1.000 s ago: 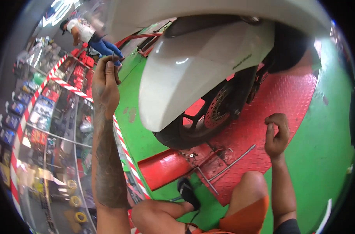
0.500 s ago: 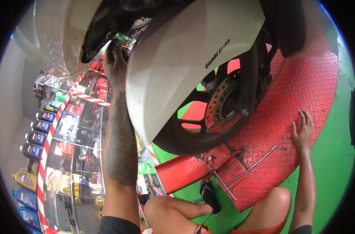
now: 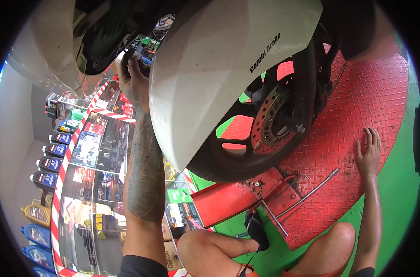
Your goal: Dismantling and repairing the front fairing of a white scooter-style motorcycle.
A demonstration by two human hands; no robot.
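My left hand (image 3: 134, 78) is raised beside the pale front fender (image 3: 196, 87) of a motorbike, below its dark underside panel (image 3: 106, 44). Its fingers are curled and pinched together; what is between them, if anything, is too small and dark to make out. My right hand (image 3: 369, 150) rests flat on the red checkered metal platform (image 3: 381, 101), fingers stretched out, holding nothing. Between my hands stands the black front wheel (image 3: 233, 168) with its drilled brake disc (image 3: 261, 143). The tyre sits by a red wheel clamp (image 3: 224, 203).
A T-shaped metal handle (image 3: 307, 196) lies across the platform near the clamp. To the left, a glass display case (image 3: 111, 152) edged in red-and-white tape holds many packaged parts. Oil bottles (image 3: 46, 180) line its far side. Green floor (image 3: 394, 203) surrounds the platform.
The whole view has shifted slightly, moving the platform and wheel a little rightward in the picture. My left hand stays up by the fender, fingers slightly re-posed; my right hand still rests on the platform.
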